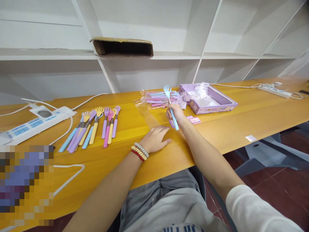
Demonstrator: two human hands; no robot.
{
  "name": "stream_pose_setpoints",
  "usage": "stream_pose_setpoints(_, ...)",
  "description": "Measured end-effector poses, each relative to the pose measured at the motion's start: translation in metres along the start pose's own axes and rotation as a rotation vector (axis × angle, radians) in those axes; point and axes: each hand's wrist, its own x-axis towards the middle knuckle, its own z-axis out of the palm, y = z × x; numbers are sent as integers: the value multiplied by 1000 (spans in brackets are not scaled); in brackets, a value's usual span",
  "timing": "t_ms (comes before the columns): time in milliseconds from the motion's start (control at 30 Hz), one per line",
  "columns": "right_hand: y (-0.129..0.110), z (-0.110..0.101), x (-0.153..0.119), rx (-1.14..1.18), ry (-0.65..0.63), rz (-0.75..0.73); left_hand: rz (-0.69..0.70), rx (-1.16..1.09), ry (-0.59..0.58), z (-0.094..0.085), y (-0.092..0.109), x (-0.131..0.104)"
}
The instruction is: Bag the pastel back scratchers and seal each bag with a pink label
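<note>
In my right hand [175,112] is a light blue back scratcher [174,118], its clawed head pointing up and away from me. My left hand [155,138] lies flat on the table with fingers stretched out, holding nothing. Just beyond my right hand is a pile of back scratchers in clear plastic wrap [154,99]. Small pink and purple cards [194,120] rest beside my right wrist. Further left, several loose back scratchers [90,130] in blue, purple and yellow lie in a group, with a second group of pink, yellow and purple back scratchers [111,127] next to it.
A purple open box [212,109] with clear plastic inside stands at the back right. Power strips with white cables sit at the left [41,124] and far right [275,91]. White shelving [154,56] rises behind the table, bearing a cardboard box [123,40].
</note>
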Motion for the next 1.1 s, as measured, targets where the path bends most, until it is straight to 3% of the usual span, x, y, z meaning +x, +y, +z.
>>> stream_pose_setpoints(400, 12, -1, 3, -347, 85, -39, -199, 24, 274, -13, -17, 2)
stream_pose_setpoints(667, 25, 11, 0, -602, 13, 3, -313, 73, 136, -13, -35, -1)
stream_pose_setpoints(900, 34, 22, -9, -776, -206, -93, -287, 76, 115, -13, -40, 0)
stream_pose_setpoints(1100, 30, 20, -9, -907, -89, -171, -282, 87, 131, -14, -38, 0)
